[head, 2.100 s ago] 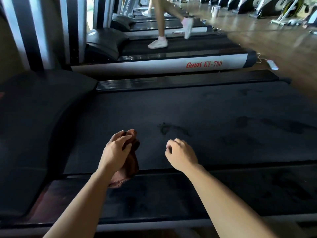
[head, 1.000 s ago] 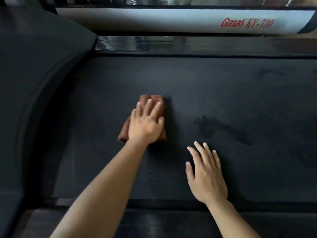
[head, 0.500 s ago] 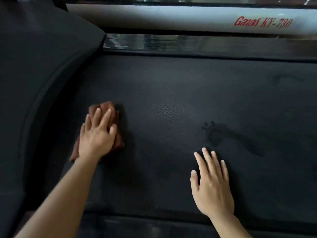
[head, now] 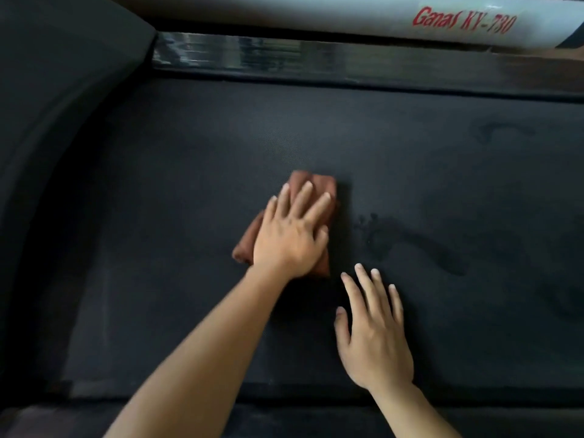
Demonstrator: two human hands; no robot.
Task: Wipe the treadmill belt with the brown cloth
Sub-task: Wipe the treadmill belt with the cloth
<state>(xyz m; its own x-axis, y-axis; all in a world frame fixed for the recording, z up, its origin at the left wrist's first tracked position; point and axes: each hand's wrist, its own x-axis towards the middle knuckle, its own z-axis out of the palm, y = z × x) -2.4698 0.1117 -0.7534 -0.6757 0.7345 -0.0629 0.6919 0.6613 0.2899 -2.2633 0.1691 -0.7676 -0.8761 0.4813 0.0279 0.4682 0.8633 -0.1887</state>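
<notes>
Fingers spread, left hand (head: 289,238) is pressing flat on the folded brown cloth (head: 319,188) mid-belt (head: 189,184); right hand (head: 374,333) is resting open, empty, beside a dark footprint (head: 420,245).

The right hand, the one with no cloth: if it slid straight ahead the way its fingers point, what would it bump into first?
Probably the dark footprint smudge on the treadmill belt, just beyond the right hand and its fingers. Nothing solid stands there; the brown cloth under the left hand lies off to the side.
</notes>
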